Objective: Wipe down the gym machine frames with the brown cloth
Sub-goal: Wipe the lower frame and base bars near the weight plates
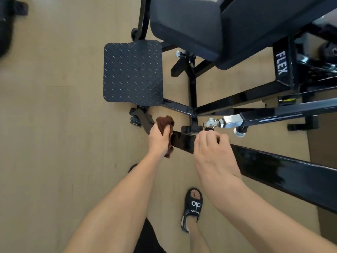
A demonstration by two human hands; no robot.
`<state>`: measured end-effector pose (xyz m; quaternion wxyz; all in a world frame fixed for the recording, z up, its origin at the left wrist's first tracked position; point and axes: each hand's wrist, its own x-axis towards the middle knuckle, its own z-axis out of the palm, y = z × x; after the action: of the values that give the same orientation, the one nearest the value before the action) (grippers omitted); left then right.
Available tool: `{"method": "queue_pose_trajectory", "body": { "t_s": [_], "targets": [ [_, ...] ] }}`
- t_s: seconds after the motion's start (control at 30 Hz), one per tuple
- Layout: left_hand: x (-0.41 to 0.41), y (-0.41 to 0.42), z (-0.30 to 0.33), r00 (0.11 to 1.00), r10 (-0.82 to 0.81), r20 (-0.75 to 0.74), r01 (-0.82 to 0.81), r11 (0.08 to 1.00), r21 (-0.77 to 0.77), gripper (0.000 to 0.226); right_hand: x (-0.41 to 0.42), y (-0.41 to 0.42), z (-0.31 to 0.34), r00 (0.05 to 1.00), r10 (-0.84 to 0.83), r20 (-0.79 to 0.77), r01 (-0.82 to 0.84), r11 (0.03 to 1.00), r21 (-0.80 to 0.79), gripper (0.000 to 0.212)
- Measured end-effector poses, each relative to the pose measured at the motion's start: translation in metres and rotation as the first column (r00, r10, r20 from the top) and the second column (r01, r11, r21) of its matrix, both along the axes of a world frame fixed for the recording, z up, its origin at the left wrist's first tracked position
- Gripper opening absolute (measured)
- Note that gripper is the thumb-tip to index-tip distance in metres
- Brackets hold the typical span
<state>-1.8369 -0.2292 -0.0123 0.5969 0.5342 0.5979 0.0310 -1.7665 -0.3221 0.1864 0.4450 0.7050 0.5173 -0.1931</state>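
Left hand: the left hand (158,138) is seen with fingers and thumb curled round the brown cloth (166,125); the cloth is bunched and pressed against the near end of the black frame bar (264,165), part of it hanging down below the palm.
Right hand: the right hand (212,152) is laid over the same bar, just beside the left hand; its fingers are bent over the top edge of the bar, close under a chrome fitting (212,123); whether the bar is truly gripped cannot be told.
Frame bar: a glossy black beam is shown running from the middle of the view down to the right edge; it is met at its near end by other black tubes of the machine.
Seat pad: a dark padded seat (186,26) is seen at the top, above the tubes.
Footplate: a black tread-pattern plate (133,73) lies left of the seat, above the cloth.
Floor: a tan floor (54,125) is spread under everything.
Foot: a black sandal (193,207) is worn on a foot standing on the floor below the bar.
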Motion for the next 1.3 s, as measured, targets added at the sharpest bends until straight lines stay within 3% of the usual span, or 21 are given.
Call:
{"method": "queue_pose_trajectory", "body": {
  "t_s": [0.13, 0.23, 0.33, 0.47, 0.53, 0.63, 0.73, 0.8, 0.97, 1.1, 1.2, 1.3],
  "targets": [
    [-0.001, -0.033, 0.039, 0.974, -0.077, 0.213, 0.054, 0.992, 0.112, 0.024, -0.007, 0.019, 0.001, 0.997, -0.06, 0.042, 0.062, 0.997, -0.045, 0.054],
    [-0.003, -0.039, 0.038, 0.953, -0.11, 0.284, 0.073, 0.988, 0.14, 0.031, -0.009, 0.024, -0.003, 0.994, -0.072, 0.08, 0.079, 0.994, -0.08, 0.052],
    [-0.004, -0.012, 0.01, 0.975, -0.061, 0.214, 0.052, 0.998, 0.046, 0.013, -0.005, 0.02, -0.009, 0.995, -0.028, 0.101, 0.038, 0.995, -0.097, 0.051],
    [-0.011, 0.022, -0.033, 0.996, -0.021, 0.082, 0.023, 0.999, -0.025, 0.023, -0.008, 0.02, -0.015, 0.993, -0.004, 0.116, 0.013, 0.997, -0.074, 0.053],
    [-0.013, 0.03, -0.039, 0.997, -0.037, 0.073, 0.039, 0.999, -0.017, 0.023, -0.014, 0.023, -0.016, 0.995, 0.039, 0.088, -0.038, 0.999, -0.003, 0.064],
    [-0.018, 0.021, -0.029, 0.985, -0.097, 0.142, 0.099, 0.995, -0.01, 0.025, -0.032, 0.036, -0.021, 0.985, 0.168, -0.034, -0.164, 0.982, 0.09, 0.061],
    [-0.023, -0.006, -0.01, 0.935, -0.154, 0.318, 0.155, 0.988, 0.024, 0.024, -0.04, 0.057, -0.042, 0.999, 0.044, 0.004, -0.044, 0.998, -0.053, 0.066],
    [-0.021, -0.006, -0.014, 0.923, -0.174, 0.344, 0.161, 0.985, 0.065, 0.024, -0.035, 0.07, -0.063, 0.995, -0.076, 0.062, 0.083, 0.989, -0.124, 0.058],
    [-0.033, 0.034, -0.088, 0.977, -0.076, 0.2, 0.068, 0.997, 0.046, 0.027, -0.031, 0.089, -0.119, 0.983, -0.177, 0.045, 0.181, 0.975, -0.131, 0.039],
    [-0.047, 0.065, -0.172, 0.981, -0.021, 0.195, 0.016, 1.0, 0.026, 0.021, -0.026, 0.096, -0.163, 0.971, -0.237, 0.018, 0.238, 0.97, -0.058, 0.036],
    [-0.044, 0.097, -0.214, 0.98, -0.052, 0.191, 0.046, 0.998, 0.035, 0.018, -0.023, 0.096, -0.179, 0.964, -0.264, -0.015, 0.264, 0.964, -0.017, 0.031],
    [-0.038, 0.107, -0.219, 0.982, -0.107, 0.154, 0.097, 0.993, 0.07, 0.023, -0.022, 0.094, -0.18, 0.972, -0.236, -0.008, 0.236, 0.972, -0.02, 0.033]
  ]
}}
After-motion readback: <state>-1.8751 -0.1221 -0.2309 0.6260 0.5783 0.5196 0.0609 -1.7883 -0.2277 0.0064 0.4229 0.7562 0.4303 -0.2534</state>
